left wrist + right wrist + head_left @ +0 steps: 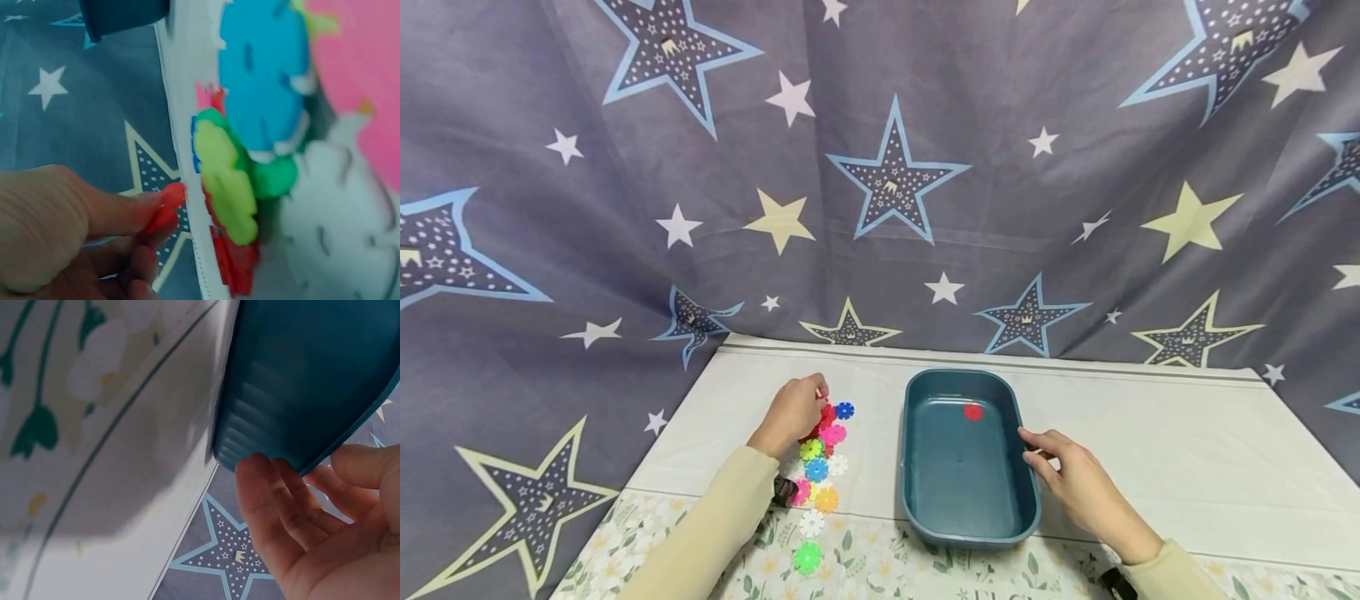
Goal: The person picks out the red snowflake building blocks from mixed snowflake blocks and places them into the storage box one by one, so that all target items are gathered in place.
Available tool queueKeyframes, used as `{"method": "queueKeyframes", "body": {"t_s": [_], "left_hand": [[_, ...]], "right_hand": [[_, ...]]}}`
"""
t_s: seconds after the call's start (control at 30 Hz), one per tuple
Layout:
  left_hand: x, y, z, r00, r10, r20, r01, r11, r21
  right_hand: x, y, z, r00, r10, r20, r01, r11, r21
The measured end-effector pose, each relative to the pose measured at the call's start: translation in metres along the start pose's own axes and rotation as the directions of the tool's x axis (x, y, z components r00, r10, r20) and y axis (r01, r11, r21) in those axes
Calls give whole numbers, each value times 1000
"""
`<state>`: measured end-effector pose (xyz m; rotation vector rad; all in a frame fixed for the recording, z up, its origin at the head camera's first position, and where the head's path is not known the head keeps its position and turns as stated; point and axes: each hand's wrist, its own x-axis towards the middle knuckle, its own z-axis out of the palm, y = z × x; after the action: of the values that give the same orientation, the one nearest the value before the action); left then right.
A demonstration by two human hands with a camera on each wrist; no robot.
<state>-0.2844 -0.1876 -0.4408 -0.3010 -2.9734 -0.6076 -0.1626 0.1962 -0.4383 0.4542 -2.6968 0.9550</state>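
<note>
My left hand (792, 414) pinches a red notched plastic disc (166, 207) between thumb and fingers, at the far end of a loose pile. In the pile lie flower-shaped discs, among them a yellow-green disc (812, 450), a blue disc (817, 470), a pink disc (833, 434) and several red ones partly hidden by the hand. To the right, a dark teal plastic basin (958, 492) holds one red disc (973, 412) near its far end. My right hand (1071, 475) grips the basin's right side, thumb at the rim and fingers against the outer wall (275, 406).
An orange disc (827, 500), a white disc (812, 523) and a green disc (807, 557) trail toward the near side of the table. A pale cloth with a floral front part (880, 550) covers the table. Behind it hangs a grey star-patterned curtain (1000, 217).
</note>
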Motion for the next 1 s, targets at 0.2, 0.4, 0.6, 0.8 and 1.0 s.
{"method": "queueKeyframes", "body": {"t_s": [0.2, 0.4, 0.6, 0.8, 1.0], "left_hand": [[-4, 15, -8, 977, 142, -156, -152, 987, -51], [-12, 49, -21, 916, 331, -227, -353, 933, -65], [-21, 86, -28, 863, 492, -113, -503, 855, -127], [-24, 108, -23, 820, 570, 59, -553, 813, -181], [-23, 127, -8, 781, 582, 229, -551, 813, -186]], "right_hand": [[-1, 2, 0, 1000, -1, 8, 1, 1000, -5], [-2, 2, -1, 1000, 9, 16, -9, 1000, -5], [-1, 1, 0, 1000, 8, 9, -8, 1000, -18], [0, 1, 1, 1000, 14, 17, -14, 1000, -23], [0, 1, 1, 1000, 21, 21, -21, 1000, -21]]}}
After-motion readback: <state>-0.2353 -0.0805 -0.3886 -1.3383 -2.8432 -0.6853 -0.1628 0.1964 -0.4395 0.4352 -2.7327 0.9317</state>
